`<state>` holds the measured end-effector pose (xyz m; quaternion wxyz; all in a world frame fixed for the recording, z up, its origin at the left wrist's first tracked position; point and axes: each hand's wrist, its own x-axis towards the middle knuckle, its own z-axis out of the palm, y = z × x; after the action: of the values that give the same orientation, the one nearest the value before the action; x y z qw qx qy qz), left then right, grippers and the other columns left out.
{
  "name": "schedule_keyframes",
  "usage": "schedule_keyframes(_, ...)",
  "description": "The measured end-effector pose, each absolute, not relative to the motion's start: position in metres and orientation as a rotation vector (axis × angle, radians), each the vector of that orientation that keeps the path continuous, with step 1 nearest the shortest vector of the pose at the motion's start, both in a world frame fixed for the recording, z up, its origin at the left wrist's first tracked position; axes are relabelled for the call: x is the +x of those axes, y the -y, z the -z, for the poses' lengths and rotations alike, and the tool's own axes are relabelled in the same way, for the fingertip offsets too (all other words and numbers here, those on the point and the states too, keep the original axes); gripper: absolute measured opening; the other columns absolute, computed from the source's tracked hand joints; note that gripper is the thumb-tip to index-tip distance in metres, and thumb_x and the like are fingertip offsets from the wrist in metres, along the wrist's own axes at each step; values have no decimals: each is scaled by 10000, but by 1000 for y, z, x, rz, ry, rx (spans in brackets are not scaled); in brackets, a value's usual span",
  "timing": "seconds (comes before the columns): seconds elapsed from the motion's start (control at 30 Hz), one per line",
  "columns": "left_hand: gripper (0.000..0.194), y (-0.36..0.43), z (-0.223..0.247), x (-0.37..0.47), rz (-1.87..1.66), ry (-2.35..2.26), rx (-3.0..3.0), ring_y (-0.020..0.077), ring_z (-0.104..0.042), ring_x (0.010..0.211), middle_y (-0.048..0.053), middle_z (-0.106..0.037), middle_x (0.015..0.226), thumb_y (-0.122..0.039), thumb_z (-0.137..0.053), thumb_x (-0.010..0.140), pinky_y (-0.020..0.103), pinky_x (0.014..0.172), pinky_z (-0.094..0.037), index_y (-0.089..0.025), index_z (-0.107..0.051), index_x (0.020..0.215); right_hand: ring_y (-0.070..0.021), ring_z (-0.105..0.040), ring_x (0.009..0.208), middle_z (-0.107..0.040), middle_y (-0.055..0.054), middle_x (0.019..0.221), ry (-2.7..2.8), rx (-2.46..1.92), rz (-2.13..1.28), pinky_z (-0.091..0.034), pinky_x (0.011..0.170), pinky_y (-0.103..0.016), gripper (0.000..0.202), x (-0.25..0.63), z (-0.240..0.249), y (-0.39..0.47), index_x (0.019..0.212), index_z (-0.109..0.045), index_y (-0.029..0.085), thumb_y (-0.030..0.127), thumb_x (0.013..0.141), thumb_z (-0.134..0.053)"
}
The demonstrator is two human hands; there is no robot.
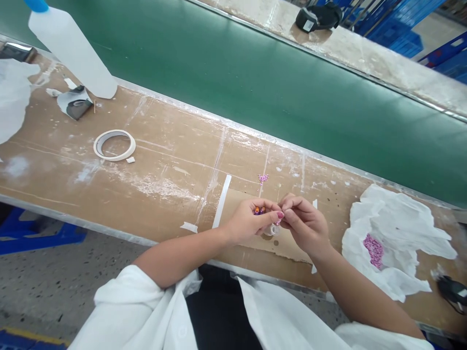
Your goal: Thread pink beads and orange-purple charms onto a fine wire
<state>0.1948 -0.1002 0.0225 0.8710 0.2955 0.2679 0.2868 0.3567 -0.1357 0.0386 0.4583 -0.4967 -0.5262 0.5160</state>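
Over a piece of cardboard (241, 204) taped to the bench, my two hands meet at the fingertips. My left hand (250, 221) is closed round a small item with orange and purple parts (259, 210), mostly hidden by the fingers. A bit of pink shows at its fingertips. My right hand (306, 223) is pinched against the left thumb; whatever lies between its fingers is too small to make out. Just below the fingers is a whitish, ring-like piece (273, 230). Beyond the hands lies a little heap of tiny pink pieces (263, 178).
Crumpled white paper (394, 228) at the right holds more pink pieces (374, 251). To the left lie a masking tape roll (115, 146), a white bottle with a blue cap (73, 48) and scraps (75, 102). A green conveyor belt (233, 63) runs behind the bench.
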Motion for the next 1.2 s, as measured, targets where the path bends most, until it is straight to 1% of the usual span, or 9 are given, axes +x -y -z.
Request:
schedule_keyframes(0.13,340,101,-20,195,-617,-580,683,15,-344,425,-73,-489,541,-428,-755,721,190,423,-267,-145,-571,771,-157,-522,639,-552,-31,782,1484,-1271,-986,-411,484,-242,122,356,-41,141,895,-665,251,351,963,-651)
schedule_keyframes(0.3,294,101,-19,195,-577,-568,741,19,-382,447,-68,-508,575,-397,-715,735,186,446,-314,-149,-562,772,-163,-545,632,-576,-39,747,1620,-1273,-870,-426,490,-251,117,363,-46,140,854,-664,231,292,953,-653)
schedule_keyframes(0.43,267,98,-24,193,-509,-567,787,27,-406,471,-75,-478,564,-355,-718,718,190,470,-338,-151,-546,727,-146,-519,611,-565,-26,710,1753,-1232,-1048,-399,492,-237,139,374,-54,132,799,-631,220,250,934,-640)
schedule_keyframes(0.6,156,95,-25,193,-384,-580,905,47,-473,552,-37,-538,585,-237,-683,728,192,535,-367,-131,-576,687,-113,-441,540,-541,-6,667,1832,-1312,-1334,-354,473,-227,189,384,-61,126,707,-595,199,258,874,-660)
schedule_keyframes(0.7,191,95,-24,195,-363,-597,908,46,-476,560,-33,-557,605,-264,-724,723,189,536,-370,-127,-592,709,-120,-446,551,-533,-4,660,1776,-1337,-1369,-357,485,-234,192,387,-58,129,702,-593,195,266,864,-667)
schedule_keyframes(0.8,304,96,-24,197,-364,-620,809,39,-461,523,-36,-576,630,-351,-789,703,184,488,-353,-134,-583,753,-142,-480,601,-535,-8,673,1689,-1317,-1225,-371,510,-245,141,392,-51,134,740,-603,202,242,863,-658)
schedule_keyframes(0.87,316,96,-23,199,-402,-639,737,26,-437,487,-47,-570,625,-351,-792,719,175,453,-332,-138,-563,764,-138,-477,602,-530,1,676,1694,-1316,-1105,-374,519,-243,113,397,-47,139,758,-592,208,191,864,-626)
schedule_keyframes(1.03,185,94,-21,202,-481,-697,571,5,-386,431,-61,-559,654,-206,-718,816,157,389,-259,-141,-548,846,-110,-423,543,-514,20,688,2045,-1436,-756,-335,484,-229,131,405,-37,153,787,-532,209,95,851,-547)
schedule_keyframes(1.2,98,93,-21,202,-494,-723,522,-6,-366,427,-52,-560,667,-125,-632,878,147,397,-239,-144,-536,868,-120,-479,621,-510,10,756,2382,-1354,-515,-379,547,-229,112,401,-24,164,880,-498,207,103,918,-517)
